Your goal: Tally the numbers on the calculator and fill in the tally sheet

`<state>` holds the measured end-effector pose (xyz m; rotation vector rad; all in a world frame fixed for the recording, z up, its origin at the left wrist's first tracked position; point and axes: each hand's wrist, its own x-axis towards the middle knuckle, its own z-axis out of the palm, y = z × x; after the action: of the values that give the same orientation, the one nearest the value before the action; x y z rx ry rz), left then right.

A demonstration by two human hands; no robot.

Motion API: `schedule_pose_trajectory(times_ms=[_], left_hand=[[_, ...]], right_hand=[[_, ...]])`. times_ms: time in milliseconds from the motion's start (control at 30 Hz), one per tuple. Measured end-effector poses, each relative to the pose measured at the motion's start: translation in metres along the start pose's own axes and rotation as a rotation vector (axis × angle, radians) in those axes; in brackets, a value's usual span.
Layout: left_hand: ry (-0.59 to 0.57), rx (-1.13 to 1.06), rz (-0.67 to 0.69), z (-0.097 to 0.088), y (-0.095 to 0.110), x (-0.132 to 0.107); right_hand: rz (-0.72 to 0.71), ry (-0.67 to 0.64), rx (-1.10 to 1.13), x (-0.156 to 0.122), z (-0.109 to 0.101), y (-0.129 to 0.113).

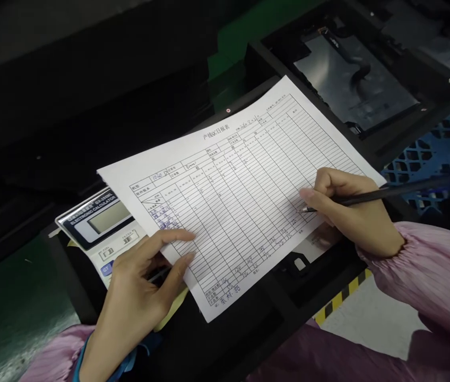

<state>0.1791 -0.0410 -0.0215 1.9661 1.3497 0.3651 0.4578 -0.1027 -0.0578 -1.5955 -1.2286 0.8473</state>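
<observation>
A white printed form (241, 180) with a ruled table lies tilted across a black tray (273, 313). My right hand (348, 209) is closed on a black pen (384, 193), whose tip touches the form near its right lower part. My left hand (141, 292) rests on the form's left lower edge, thumb and forefinger pinched at the paper over a calculator (97, 223). Handwritten blue and black entries sit along the form's left and bottom rows. Both wrists wear pink sleeves.
A second black tray with a dark flat panel (352, 79) lies at the upper right. A blue lattice crate (440, 154) is at the right edge. Yellow-black striped tape (340, 300) marks the bench edge. Green matting (10, 307) shows at the left.
</observation>
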Motion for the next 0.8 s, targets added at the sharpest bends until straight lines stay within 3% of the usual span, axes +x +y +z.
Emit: schedule_pose_trajectory(times_ms=[100,167,367,533,633,800], left_hand=[[-0.001,-0.048,-0.009,0.001,0.000,0.001],[-0.006,-0.086,-0.007,0.002,-0.001,0.001],[-0.041,-0.118,-0.014,0.003,-0.002,0.001],[-0.074,-0.096,-0.015,0.002,0.000,0.002],[-0.095,-0.076,-0.011,0.001,-0.001,0.001],[-0.095,-0.084,0.013,0.002,-0.004,-0.002]], right_hand=[[-0.198,-0.014,-0.096,0.000,-0.001,0.000],[-0.250,-0.051,-0.106,0.001,-0.004,-0.005],[-0.145,-0.082,-0.029,0.032,-0.013,-0.029],[-0.056,-0.130,0.143,0.079,0.008,-0.017],[-0.082,-0.097,0.106,0.091,0.020,-0.008],[-0.230,0.015,-0.052,0.088,0.026,-0.006]])
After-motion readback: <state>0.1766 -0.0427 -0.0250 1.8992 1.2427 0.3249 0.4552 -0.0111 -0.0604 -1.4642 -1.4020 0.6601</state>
